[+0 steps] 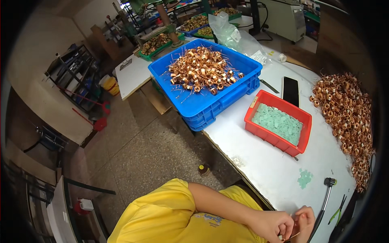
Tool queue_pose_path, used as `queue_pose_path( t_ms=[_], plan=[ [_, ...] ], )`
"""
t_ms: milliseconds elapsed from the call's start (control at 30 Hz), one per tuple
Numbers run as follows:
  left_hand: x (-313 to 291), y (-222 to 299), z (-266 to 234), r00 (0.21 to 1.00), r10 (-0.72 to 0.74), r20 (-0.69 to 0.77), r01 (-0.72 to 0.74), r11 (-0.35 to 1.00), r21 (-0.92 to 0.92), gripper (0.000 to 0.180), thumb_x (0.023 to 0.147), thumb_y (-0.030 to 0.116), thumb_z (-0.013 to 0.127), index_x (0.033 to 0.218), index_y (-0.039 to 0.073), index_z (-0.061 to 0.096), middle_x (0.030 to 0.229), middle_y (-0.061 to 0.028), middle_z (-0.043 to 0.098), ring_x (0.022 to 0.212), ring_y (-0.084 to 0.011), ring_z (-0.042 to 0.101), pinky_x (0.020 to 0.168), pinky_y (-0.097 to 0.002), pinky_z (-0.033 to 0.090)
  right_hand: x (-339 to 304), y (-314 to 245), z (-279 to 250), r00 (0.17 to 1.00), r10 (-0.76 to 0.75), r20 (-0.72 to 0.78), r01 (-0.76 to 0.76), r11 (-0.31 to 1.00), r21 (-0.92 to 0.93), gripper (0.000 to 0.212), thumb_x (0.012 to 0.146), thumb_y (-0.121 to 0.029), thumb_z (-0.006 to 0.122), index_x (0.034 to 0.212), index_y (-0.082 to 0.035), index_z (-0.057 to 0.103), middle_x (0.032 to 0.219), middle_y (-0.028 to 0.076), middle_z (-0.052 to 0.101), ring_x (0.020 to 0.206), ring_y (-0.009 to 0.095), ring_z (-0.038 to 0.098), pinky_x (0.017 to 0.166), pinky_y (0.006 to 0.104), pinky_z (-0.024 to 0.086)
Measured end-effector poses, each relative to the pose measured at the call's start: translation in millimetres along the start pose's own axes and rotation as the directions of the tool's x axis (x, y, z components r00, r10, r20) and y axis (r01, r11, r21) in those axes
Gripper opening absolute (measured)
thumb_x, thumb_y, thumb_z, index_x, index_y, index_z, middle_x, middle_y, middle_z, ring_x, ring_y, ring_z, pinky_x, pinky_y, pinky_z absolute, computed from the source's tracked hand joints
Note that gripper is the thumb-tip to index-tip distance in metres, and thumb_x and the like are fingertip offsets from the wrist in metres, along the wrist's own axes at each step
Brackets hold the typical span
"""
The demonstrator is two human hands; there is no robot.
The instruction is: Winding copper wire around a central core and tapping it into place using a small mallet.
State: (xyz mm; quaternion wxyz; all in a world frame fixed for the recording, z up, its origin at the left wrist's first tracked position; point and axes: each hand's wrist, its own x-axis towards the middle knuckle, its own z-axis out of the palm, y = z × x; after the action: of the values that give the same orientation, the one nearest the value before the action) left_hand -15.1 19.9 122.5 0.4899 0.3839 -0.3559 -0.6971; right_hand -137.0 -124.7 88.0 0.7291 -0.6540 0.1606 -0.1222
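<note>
Down at the bottom of the view, by the near edge of the white table (227, 141), two bare hands are held close together in front of a yellow shirt (162, 214). A small coil (281, 238) seems to be pinched in the curled fingers of the left hand (272, 225), though most of it is hidden and cut off by the frame. A thin wire (298, 233) is stretched from there toward the right hand (304, 222), which is half curled; whether the wire is actually gripped by it can't be told.

Just beside the right hand, a hammer (323, 209) is laid on the table, with a green-handled tool (340, 208) a bit further right. Above those, a little patch of pale green chips (304, 178) is scattered on the tabletop, and loads more chips (279, 123) are piled in a red bin (267, 137). Behind the bin a dark-screened phone (291, 91) is laid flat. A big heap of copper coils (344, 109) is stacked along the right side, and another heap (200, 69) is held in a blue crate (227, 104), with a clear plastic bag (233, 34) left behind it.
</note>
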Motion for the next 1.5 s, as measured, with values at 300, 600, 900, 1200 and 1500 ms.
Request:
queue_pose_path(
  t_ms=[300,600,900,1200,1500],
  plan=[
    [-2.3,-5.4,-9.1,0.992,0.097,-0.08,-0.056,0.912,0.406,0.028,0.069,0.003,0.072,0.093,-0.003,0.057,0.075,-0.0118,0.066,0.066,-0.0205,0.063,0.059,-0.0267,0.051,16.9,-29.9,28.9,0.992,0.076,0.104,-0.088,0.99,0.111,0.032,0.067,-0.023,0.08,0.08,0.0,0.062,0.083,0.007,0.044,0.058,0.012,0.042,0.051,0.0212,0.038],
    [1.9,-14.3,-2.3,0.988,0.061,-0.142,0.008,0.897,0.441,0.025,0.072,0.004,0.067,0.093,-0.005,0.056,0.077,-0.0124,0.064,0.067,-0.0227,0.061,0.062,-0.0294,0.05,2.6,-26.2,24.9,0.993,-0.061,0.099,0.077,0.982,-0.171,0.033,0.065,-0.012,0.079,0.085,0.0,0.056,0.078,0.003,0.044,0.057,0.007,0.039,0.051,0.0136,0.031],
    [-13.7,-8.8,-19.7,0.946,0.136,-0.295,0.039,0.854,0.519,0.063,0.063,0.002,0.073,0.116,-0.002,0.039,0.097,-0.015,0.057,0.073,-0.0216,0.059,0.065,-0.0286,0.047,22.8,-54.0,30.8,0.885,0.423,0.197,-0.416,0.906,-0.078,0.011,0.073,0.005,0.062,0.076,-0.003,0.056,0.066,-0.001,0.051,0.057,0.006,0.038,0.053,0.0162,0.033],
    [-3.9,12.2,-14.9,0.977,-0.111,-0.183,0.18,0.889,0.422,0.078,0.069,0.001,0.073,0.131,-0.002,0.027,0.107,-0.016,0.057,0.086,-0.0212,0.061,0.075,-0.0291,0.049,26.0,-38.6,1.9,0.747,0.287,0.6,-0.375,0.927,0.024,0.01,0.086,-0.004,0.056,0.078,0.001,0.061,0.071,0.005,0.06,0.055,0.009,0.045,0.054,0.018,0.039],
    [-5.9,-4.3,-7.7,0.952,0.119,-0.282,-0.011,0.934,0.357,0.068,0.072,-0.002,0.07,0.128,-0.003,0.032,0.094,-0.0103,0.067,0.084,-0.0176,0.063,0.075,-0.0267,0.049,13.4,-21.0,-2.6,0.902,0.315,0.295,-0.426,0.763,0.486,0.026,0.091,-0.011,0.049,0.068,0.0,0.056,0.064,0.006,0.056,0.049,0.007,0.037,0.048,0.0171,0.032]
  ],
)
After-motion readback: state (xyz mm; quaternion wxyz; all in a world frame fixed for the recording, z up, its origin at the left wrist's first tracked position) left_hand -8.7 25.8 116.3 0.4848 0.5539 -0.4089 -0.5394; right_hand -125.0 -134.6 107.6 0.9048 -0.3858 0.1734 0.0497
